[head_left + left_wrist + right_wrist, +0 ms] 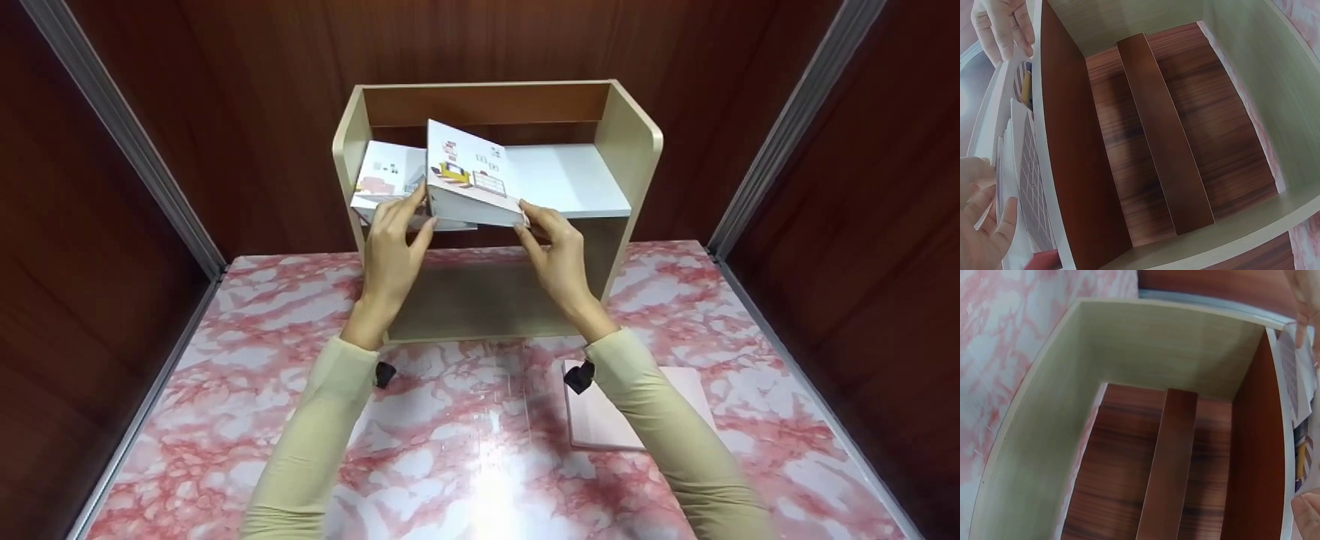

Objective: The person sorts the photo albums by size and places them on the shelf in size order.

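Note:
A thick white book (480,176) with a yellow vehicle printed on its cover is tilted above the upper shelf board (574,180) of a small wooden shelf. My left hand (391,251) grips its left end, thumb at the lower edge. At the right lower corner, my right hand (559,259) pinches the same book between thumb and fingers. Another book (386,169) with a pink printed cover lies on the board's left side, partly covered by the held one. Both hands (985,225) show only partly at the left edge of the left wrist view.
The shelf's side panels (636,150) rise on both sides of the board, above a lower compartment (480,300). A pale pink book or pad (607,420) lies on the marbled table (247,375), partly under the right forearm. Dark wooden walls (90,150) surround the table.

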The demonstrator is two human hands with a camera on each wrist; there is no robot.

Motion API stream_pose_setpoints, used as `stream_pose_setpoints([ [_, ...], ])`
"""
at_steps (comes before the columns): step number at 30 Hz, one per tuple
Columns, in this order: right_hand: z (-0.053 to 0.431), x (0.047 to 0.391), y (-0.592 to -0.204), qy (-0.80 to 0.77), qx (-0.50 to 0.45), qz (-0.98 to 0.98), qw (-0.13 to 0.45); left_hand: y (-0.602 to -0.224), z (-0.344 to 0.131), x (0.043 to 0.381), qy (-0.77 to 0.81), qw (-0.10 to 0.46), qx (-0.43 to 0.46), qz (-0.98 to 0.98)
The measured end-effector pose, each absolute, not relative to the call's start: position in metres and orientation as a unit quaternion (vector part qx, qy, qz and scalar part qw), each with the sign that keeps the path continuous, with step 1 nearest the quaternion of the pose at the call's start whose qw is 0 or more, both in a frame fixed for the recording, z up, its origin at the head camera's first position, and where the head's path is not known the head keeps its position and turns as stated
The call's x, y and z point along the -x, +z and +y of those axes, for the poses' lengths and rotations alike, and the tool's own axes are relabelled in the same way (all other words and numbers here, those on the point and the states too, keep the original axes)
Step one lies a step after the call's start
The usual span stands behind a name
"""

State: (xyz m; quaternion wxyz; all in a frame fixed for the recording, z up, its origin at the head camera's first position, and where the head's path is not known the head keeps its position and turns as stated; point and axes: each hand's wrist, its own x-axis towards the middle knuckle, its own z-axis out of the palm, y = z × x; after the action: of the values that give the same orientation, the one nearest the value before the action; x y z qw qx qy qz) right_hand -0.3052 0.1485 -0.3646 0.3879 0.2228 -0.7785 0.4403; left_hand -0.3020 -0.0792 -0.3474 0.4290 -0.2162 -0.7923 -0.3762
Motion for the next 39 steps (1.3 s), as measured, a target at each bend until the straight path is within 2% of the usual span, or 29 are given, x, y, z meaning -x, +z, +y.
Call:
stream_pose_setpoints([
  [29, 0.161, 0.294, -0.385, 0.44, -0.227, -0.769, 0.404, -0.364, -0.078, 0.289, -0.393, 0.462, 0.24, -0.758],
  [39, 0.153, 0.262, -0.368, 0.436, -0.222, -0.766, 0.418, -0.364, -0.078, 0.285, -0.4, 0.482, 0.253, -0.737],
])
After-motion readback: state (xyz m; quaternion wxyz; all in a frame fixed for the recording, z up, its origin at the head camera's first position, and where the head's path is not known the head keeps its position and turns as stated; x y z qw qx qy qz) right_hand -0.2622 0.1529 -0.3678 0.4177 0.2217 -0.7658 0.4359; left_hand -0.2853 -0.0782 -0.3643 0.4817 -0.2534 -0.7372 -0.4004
